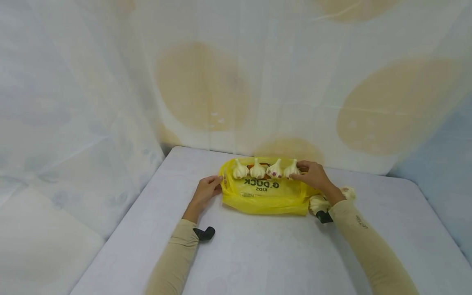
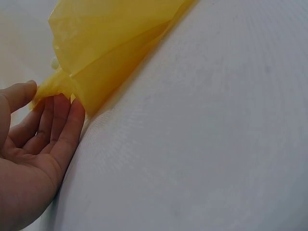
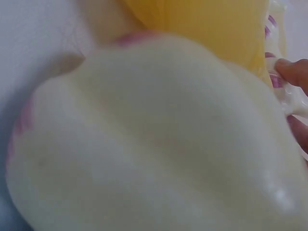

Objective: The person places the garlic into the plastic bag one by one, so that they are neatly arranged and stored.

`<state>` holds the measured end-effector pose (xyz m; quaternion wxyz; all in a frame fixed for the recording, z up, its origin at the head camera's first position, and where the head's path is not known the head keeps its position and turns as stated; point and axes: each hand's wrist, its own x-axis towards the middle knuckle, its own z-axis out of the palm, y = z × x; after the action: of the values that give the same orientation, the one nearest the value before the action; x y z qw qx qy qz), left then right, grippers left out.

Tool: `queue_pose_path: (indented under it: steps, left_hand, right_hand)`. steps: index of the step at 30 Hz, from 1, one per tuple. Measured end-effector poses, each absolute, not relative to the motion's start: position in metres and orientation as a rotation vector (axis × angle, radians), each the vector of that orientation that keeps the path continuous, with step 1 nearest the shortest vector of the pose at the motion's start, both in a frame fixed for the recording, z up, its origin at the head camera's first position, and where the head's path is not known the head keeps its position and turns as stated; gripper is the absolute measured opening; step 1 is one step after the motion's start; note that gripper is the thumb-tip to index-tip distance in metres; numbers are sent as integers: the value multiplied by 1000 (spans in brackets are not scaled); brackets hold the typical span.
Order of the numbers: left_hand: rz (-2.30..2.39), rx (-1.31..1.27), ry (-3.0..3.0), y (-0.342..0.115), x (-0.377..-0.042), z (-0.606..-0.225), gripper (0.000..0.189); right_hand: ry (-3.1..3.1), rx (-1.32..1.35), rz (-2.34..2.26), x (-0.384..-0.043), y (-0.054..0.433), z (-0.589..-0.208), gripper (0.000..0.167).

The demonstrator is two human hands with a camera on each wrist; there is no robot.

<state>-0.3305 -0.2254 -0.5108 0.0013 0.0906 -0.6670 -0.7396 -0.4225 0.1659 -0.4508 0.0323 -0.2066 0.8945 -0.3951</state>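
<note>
faces a pale curtain (image 1: 295, 61) with large tan blotches, hung behind a white table (image 1: 265, 254). reaches in with two tan-sleeved forearms (image 1: 363, 235). has a yellow bag (image 1: 265, 207) spread near the table's far edge, with print reading backwards. pinches the bag's left edge with the left hand (image 1: 205, 191), thumb against fingers. grips the rightmost garlic bulb (image 1: 291, 170) between thumb and fingers of the right hand (image 1: 314, 176).

counts four bulbs side by side along the bag's far half, including three ungripped bulbs (image 1: 257, 170), stems toward the curtain; cannot tell inside the bag from on top of it. seems done with those three, but not yet with the gripped fourth. leaves at least two loose bulbs (image 1: 318, 203) off the bag, at its right, partly hidden by the right arm. looks more than half finished, with those two apparently remaining.
</note>
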Motion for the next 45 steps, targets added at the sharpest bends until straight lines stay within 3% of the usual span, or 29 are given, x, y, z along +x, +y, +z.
queue_pose_path:
  steps: [19,38,45]
  left_hand:
    - [-2326,263,-2113,-225,-320,-509,34]
    - [-2322,302,-2127,-227,-316,-509,35]
    - [-2332,302,-2138,-225,-317,-511,34]
  right_hand:
    - [2657,-604,-1209,-424,172,-461,73]
    - [2639,-621,-1169,-426,170,-467,60]
    - [2651,-622,-1147,-422,173,-467,63]
